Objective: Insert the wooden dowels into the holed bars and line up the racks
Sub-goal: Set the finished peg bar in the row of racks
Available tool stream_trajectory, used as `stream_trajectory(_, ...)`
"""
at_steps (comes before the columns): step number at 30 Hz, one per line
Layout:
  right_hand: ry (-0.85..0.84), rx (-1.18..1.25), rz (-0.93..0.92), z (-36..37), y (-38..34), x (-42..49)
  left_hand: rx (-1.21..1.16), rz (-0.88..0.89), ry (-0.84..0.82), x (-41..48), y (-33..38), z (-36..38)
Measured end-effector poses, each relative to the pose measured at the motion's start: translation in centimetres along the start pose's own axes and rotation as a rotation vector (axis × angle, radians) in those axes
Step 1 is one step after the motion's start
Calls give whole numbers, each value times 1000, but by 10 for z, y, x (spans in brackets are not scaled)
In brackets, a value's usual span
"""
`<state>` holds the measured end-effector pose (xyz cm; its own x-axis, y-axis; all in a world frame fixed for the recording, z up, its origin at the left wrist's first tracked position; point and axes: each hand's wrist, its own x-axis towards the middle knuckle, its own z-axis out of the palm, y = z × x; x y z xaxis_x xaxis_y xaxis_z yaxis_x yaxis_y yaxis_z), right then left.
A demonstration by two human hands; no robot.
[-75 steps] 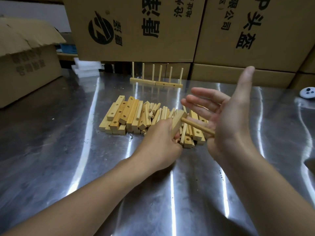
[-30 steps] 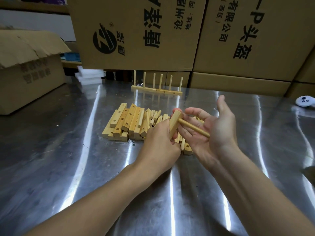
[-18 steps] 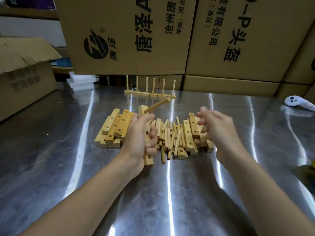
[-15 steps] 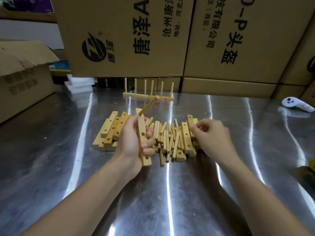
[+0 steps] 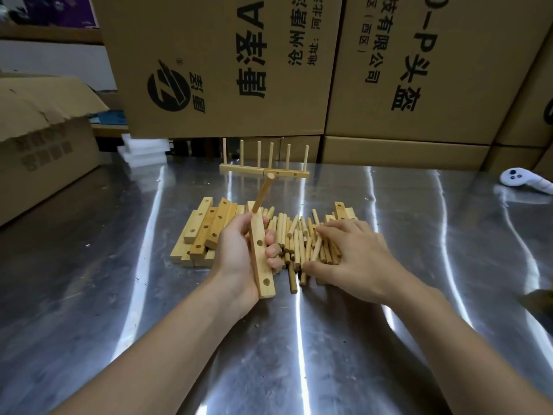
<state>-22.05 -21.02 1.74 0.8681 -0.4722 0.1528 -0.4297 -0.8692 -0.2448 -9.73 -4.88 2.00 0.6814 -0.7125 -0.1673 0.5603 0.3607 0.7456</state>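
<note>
My left hand (image 5: 239, 253) grips a holed wooden bar (image 5: 262, 265) lengthwise; one dowel (image 5: 263, 191) sticks out of its far hole and two near holes show empty. My right hand (image 5: 356, 259) lies palm down on the heap of loose dowels (image 5: 294, 238), fingertips among them; what they pinch is hidden. A stack of holed bars (image 5: 203, 232) lies left of the heap, with a few more bars (image 5: 344, 211) at its right end. Two racks (image 5: 264, 170), each with three upright dowels, stand end to end at the table's back.
The steel table (image 5: 119, 295) is hemmed by large cardboard boxes (image 5: 227, 70) at the back and an open box (image 5: 39, 145) at left. White foam pieces (image 5: 143, 149) lie back left. A white controller (image 5: 520, 179) rests at the right edge.
My right hand left the dowel seated in the bar and dropped onto the loose dowel heap. My left hand turned the bar so it points away, dowel upward.
</note>
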Motion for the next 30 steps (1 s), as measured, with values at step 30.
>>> stream_trajectory(30, 469, 1073, -157, -14, -43, -14, 114, 46, -22, -2, 4, 2)
